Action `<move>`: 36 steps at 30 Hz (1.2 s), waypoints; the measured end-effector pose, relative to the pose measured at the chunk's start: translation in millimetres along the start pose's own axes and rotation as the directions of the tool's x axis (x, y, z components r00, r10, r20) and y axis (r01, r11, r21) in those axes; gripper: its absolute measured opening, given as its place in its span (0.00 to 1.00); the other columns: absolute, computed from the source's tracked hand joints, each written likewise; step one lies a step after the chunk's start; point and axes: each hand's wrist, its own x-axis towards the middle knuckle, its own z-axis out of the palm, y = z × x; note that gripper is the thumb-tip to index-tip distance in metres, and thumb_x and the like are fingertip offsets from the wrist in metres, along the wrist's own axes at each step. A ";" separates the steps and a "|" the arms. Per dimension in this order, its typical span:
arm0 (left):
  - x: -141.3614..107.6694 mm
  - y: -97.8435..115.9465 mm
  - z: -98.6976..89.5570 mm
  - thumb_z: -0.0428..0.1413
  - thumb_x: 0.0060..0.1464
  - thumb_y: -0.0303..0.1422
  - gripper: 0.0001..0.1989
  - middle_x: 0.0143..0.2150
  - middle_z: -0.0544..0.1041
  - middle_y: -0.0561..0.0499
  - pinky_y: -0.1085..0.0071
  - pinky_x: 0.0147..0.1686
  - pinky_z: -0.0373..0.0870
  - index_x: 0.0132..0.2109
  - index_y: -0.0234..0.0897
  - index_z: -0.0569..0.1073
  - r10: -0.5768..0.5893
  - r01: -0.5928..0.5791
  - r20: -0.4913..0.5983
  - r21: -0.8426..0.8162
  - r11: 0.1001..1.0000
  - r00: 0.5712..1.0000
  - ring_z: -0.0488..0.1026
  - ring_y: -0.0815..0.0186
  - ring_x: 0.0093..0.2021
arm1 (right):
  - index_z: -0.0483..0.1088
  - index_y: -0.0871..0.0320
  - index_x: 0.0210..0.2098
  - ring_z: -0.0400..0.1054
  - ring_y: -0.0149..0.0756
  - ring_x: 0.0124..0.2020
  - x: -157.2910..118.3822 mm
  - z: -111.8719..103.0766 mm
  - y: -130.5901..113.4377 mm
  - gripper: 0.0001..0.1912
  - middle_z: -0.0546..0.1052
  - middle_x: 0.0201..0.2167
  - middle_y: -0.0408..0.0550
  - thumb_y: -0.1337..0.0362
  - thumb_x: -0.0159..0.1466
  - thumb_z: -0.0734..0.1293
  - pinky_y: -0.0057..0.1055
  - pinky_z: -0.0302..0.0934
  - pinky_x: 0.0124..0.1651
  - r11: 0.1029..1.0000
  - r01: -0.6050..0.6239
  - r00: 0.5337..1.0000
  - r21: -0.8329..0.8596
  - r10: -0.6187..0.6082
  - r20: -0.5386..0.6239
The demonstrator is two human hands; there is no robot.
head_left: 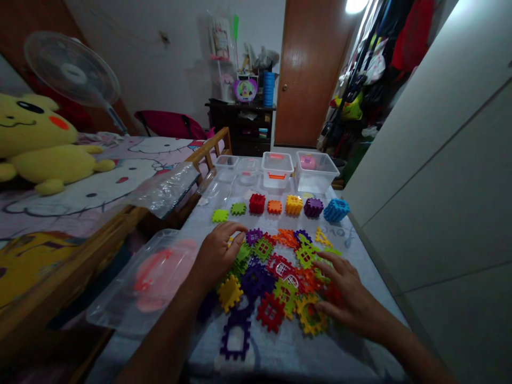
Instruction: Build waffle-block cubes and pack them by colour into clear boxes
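A loose pile of toothed plastic tiles in several colours covers the middle of the table; a red tile (pixel 271 312) and a purple frame tile (pixel 236 337) lie at its near side. My left hand (pixel 220 248) rests at the pile's left edge beside green tiles (pixel 241 260), its fingers curled together; what they hold, if anything, is hidden. Over the right side my right hand (pixel 346 288) is spread, fingertips near lime tiles (pixel 306 256) and a yellow frame tile (pixel 311 316). Behind the pile stands a row of colour-sorted tiles, including a red stack (pixel 257 204) and a blue stack (pixel 336 210).
Clear plastic boxes (pixel 277 170) line the table's far end. A transparent lid (pixel 132 288) with a pink shape lies at the left edge. A wooden bed rail (pixel 72 266) borders the left side, and a white cabinet (pixel 436 160) stands at the right.
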 end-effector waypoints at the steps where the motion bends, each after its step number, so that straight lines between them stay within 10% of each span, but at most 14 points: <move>1: 0.3 2.6 -2.7 0.48 0.61 0.35 0.11 0.43 0.78 0.48 0.63 0.49 0.69 0.41 0.39 0.74 0.002 -0.002 0.014 0.001 1.000 1.000 0.74 0.61 0.46 | 0.57 0.46 0.65 0.46 0.57 0.67 -4.4 7.8 -7.1 0.38 0.54 0.68 0.54 0.46 0.58 0.68 0.59 0.49 0.64 0.999 0.017 1.000 -0.027 -0.017 0.008; 7: -14.9 13.4 -15.7 0.53 0.59 0.40 0.15 0.54 0.74 0.45 0.56 0.59 0.63 0.51 0.41 0.72 0.058 -0.062 0.252 0.009 0.998 0.966 0.68 0.58 0.57 | 0.50 0.42 0.68 0.43 0.61 0.68 4.1 39.1 -40.0 0.48 0.53 0.69 0.52 0.44 0.53 0.72 0.62 0.39 0.65 0.977 0.189 0.978 -0.094 -0.180 0.101; 16: -85.2 6.5 -14.8 0.69 0.31 0.51 0.60 0.72 0.50 0.43 0.38 0.65 0.43 0.70 0.50 0.49 0.043 -0.062 0.581 0.013 0.998 0.812 0.42 0.42 0.71 | 0.65 0.50 0.59 0.50 0.56 0.64 44.0 35.6 -44.1 0.27 0.63 0.63 0.55 0.51 0.62 0.67 0.57 0.44 0.65 0.972 0.155 0.986 -0.175 -0.163 -0.031; 24: -104.7 -5.2 -8.2 0.70 0.30 0.48 0.68 0.73 0.42 0.39 0.33 0.64 0.35 0.71 0.49 0.37 0.015 -0.078 0.611 0.077 0.994 0.792 0.34 0.39 0.71 | 0.63 0.53 0.59 0.48 0.52 0.65 46.1 35.7 -68.5 0.29 0.61 0.63 0.54 0.69 0.57 0.63 0.54 0.44 0.66 0.971 0.229 0.973 -0.065 -0.230 -0.005; 36: -91.7 -21.7 5.3 0.64 0.45 0.37 0.56 0.72 0.48 0.40 0.42 0.66 0.44 0.70 0.47 0.34 0.120 -0.191 0.481 0.101 0.976 0.868 0.42 0.47 0.71 | 0.63 0.55 0.58 0.60 0.47 0.53 92.1 40.8 -88.8 0.30 0.70 0.51 0.52 0.66 0.56 0.68 0.45 0.54 0.59 0.959 0.270 0.949 0.085 -0.280 0.145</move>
